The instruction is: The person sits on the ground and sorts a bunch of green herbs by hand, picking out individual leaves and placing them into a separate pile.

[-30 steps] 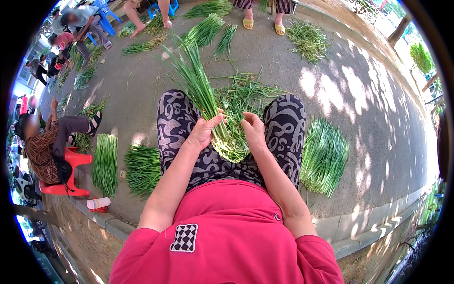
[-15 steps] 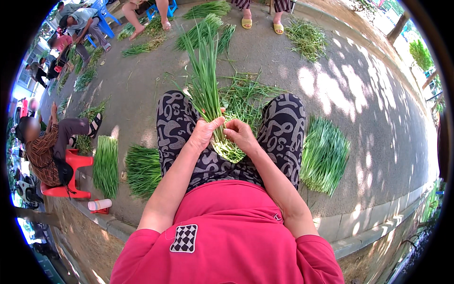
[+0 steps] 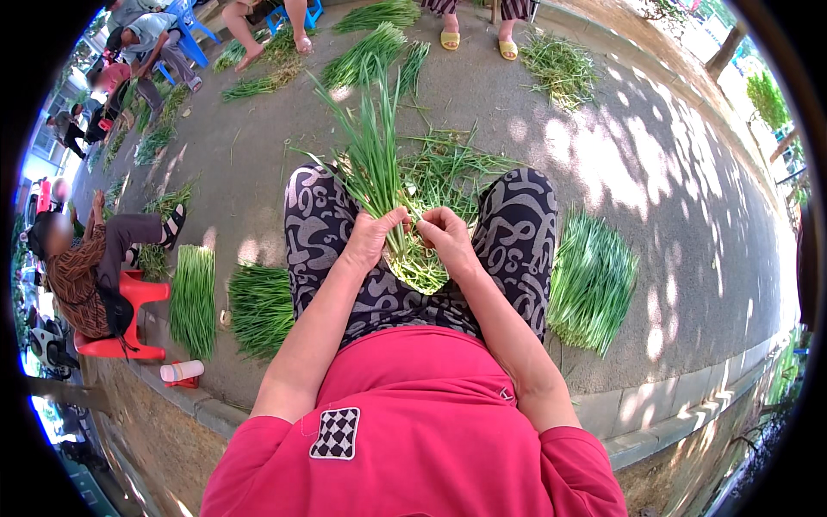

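Observation:
My left hand (image 3: 369, 239) is closed around the lower part of a bunch of garlic chives (image 3: 372, 164), whose green leaves fan out away from me between my knees. Just to its right, my right hand (image 3: 448, 243) is pinched at thumb and forefinger, close to the bunch's side. Whatever is in that pinch is too small to make out. Below both hands, pale loose trimmings (image 3: 419, 270) lie in my lap. Beyond my hands, a heap of loose green scraps (image 3: 457, 172) spreads on the ground.
Neat chive piles lie left (image 3: 261, 312) and right (image 3: 593, 284) of my legs, with another pile (image 3: 193, 303) farther left. A person (image 3: 79, 267) sits on a red stool (image 3: 138, 297) at left, near a pale bottle (image 3: 182, 371). Others sit beyond, among chive heaps (image 3: 366, 56).
My right hand has shifted slightly right and up, its fingers drawn into a pinch. The bunch's leaf tips have dipped and spread a little; my left hand keeps its hold.

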